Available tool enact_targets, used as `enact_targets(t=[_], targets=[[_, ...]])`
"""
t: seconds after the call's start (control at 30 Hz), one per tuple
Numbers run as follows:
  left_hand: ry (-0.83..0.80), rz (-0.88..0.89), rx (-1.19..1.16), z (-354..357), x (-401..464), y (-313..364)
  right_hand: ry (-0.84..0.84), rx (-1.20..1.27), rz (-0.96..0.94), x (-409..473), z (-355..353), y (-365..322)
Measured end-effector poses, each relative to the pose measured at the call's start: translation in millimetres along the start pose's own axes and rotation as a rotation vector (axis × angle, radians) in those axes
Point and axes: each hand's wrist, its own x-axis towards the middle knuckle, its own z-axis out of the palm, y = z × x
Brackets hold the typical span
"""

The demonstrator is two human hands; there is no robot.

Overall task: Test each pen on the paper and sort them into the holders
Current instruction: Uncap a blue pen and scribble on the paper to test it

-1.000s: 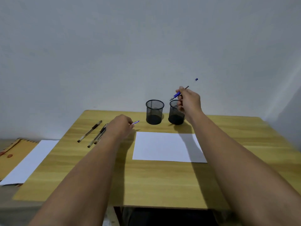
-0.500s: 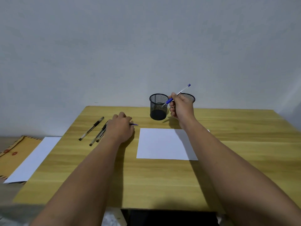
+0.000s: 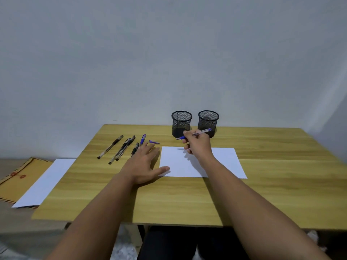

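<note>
My right hand (image 3: 197, 145) grips an uncapped blue pen (image 3: 195, 134), tip pointing left, above the far edge of the white paper (image 3: 221, 162). My left hand (image 3: 144, 164) lies flat and open on the table, thumb on the paper's left corner. A blue pen cap (image 3: 154, 142) lies just beyond my fingers. Several black pens (image 3: 120, 149) and one capped blue pen (image 3: 142, 139) lie in a row to the left. Two black mesh holders, left (image 3: 181, 123) and right (image 3: 208, 121), stand empty at the back.
The wooden table (image 3: 187, 194) ends at a grey wall behind the holders. Off the table's left side lie a white sheet (image 3: 45, 182) and a brown string-tie envelope (image 3: 18, 177) on a lower surface.
My right hand has come down from near the holders toward the paper with the pen. My left hand has let go of the cap, opened and slid flat beside the paper.
</note>
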Motion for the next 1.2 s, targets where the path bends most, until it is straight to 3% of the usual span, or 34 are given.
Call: enact_targets(t=[0.23,0.87,1.2], targets=[[-0.041,0.015,-0.005,-1,14,-9,-0.033,-0.027,0.005,5,18,17],[0.109,0.161,-0.042,16,18,-17,-0.062,-0.067,-0.121,37,58,60],[0.084,0.098,-0.058,18,18,-16,-0.082,-0.125,-0.124,41,56,68]])
